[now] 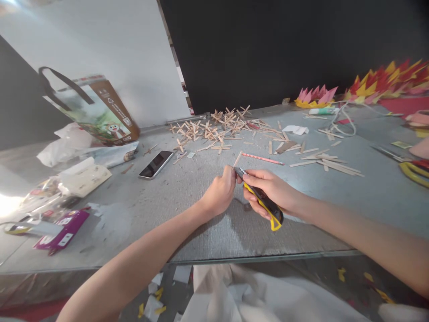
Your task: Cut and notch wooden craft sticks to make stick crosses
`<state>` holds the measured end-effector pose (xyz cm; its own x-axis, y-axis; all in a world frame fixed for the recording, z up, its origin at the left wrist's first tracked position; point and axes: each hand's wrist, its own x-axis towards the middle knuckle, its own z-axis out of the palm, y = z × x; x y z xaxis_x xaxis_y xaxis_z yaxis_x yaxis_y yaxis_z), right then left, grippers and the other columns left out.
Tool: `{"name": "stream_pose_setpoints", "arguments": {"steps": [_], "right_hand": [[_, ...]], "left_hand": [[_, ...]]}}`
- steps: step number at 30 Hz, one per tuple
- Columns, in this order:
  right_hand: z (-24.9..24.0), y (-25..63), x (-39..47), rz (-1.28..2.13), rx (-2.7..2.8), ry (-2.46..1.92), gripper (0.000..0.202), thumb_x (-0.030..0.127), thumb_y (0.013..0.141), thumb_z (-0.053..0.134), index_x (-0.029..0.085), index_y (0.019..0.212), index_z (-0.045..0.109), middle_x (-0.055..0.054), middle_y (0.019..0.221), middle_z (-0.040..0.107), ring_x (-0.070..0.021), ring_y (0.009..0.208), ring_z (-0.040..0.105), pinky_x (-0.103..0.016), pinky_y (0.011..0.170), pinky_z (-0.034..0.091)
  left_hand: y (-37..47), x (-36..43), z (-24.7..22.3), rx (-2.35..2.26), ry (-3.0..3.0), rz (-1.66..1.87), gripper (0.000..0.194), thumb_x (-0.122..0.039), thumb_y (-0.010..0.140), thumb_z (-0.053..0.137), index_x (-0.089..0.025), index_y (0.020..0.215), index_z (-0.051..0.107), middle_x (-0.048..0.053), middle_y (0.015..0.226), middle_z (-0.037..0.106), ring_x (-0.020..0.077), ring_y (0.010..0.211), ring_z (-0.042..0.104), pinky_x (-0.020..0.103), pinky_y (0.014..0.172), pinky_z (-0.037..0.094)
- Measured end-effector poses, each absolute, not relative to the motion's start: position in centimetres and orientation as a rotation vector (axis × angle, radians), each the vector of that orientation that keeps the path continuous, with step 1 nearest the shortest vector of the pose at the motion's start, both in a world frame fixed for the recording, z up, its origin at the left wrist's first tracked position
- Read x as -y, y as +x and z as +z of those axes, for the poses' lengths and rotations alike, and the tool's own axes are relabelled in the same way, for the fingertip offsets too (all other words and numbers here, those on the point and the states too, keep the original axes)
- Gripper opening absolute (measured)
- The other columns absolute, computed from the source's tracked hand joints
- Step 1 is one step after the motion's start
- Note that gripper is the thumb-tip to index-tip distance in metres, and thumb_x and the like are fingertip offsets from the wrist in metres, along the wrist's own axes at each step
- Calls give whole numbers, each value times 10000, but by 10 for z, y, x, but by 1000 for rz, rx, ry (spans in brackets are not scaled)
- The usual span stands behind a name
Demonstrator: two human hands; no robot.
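Note:
My left hand point(219, 192) is closed on a thin wooden stick point(237, 158), whose end sticks up past the fingers. My right hand point(266, 190) wraps round a black and yellow utility knife point(264, 203). The knife's front end meets the stick close to my left fingertips; the exact contact is hidden by the fingers. Just beyond both hands, a red and white striped pencil point(263, 158) lies on the grey table point(201, 241).
Crossed wooden sticks point(204, 129) are piled at the back; loose ones point(338, 166) lie right. A phone point(156, 164), a paper bag point(103, 112) and a purple packet point(63, 230) are left. Scissors point(414, 172) and pink-yellow paper spikes point(317, 96) are right.

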<state>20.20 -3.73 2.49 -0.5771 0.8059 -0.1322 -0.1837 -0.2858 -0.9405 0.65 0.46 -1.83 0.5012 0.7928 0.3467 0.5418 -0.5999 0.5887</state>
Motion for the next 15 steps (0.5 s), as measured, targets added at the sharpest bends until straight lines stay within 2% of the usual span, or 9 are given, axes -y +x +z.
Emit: {"name": "stream_pose_setpoints", "arguments": {"steps": [3,6,9,12,15], "right_hand": [[26,206,35,1949,1278,-810,246,478,1049,540,237,1034,496,89,649,507,-92,344,480,-219,330,415],[26,209,35,1787,1479,-932,268,499,1059,501,232,1039,515,78,650,527,-106,327,481,-245,330,360],[24,211,38,1245,1818,-1124,318,511,1096,422,226,1050,553,64,627,531,-119,379,491,-270,428,357],[22,212,41,668,2022,-1203,335,466,1130,346,223,1208,563,42,634,530,-167,532,540,-298,577,365],[19,211,41,543,2083,-1237,332,432,1142,296,228,1258,531,4,741,603,-193,623,570,-311,627,345]], "left_hand": [[10,-2,-12,-1103,2242,888,198,-290,1090,339,-226,936,445,-35,727,501,109,554,425,257,582,326],[14,-1,-9,-1122,1959,970,350,-403,1110,296,-225,831,411,-38,680,480,104,577,442,249,602,358],[14,-5,-8,-1093,1656,942,382,-473,1085,345,-230,792,389,-74,607,368,92,506,335,241,529,295],[11,-10,-8,-986,1522,872,365,-512,1050,417,-212,856,489,-96,580,313,87,482,279,236,504,250],[9,-12,-7,-924,1547,887,366,-516,1035,450,-194,891,549,-81,597,365,88,504,323,237,519,276]]}}
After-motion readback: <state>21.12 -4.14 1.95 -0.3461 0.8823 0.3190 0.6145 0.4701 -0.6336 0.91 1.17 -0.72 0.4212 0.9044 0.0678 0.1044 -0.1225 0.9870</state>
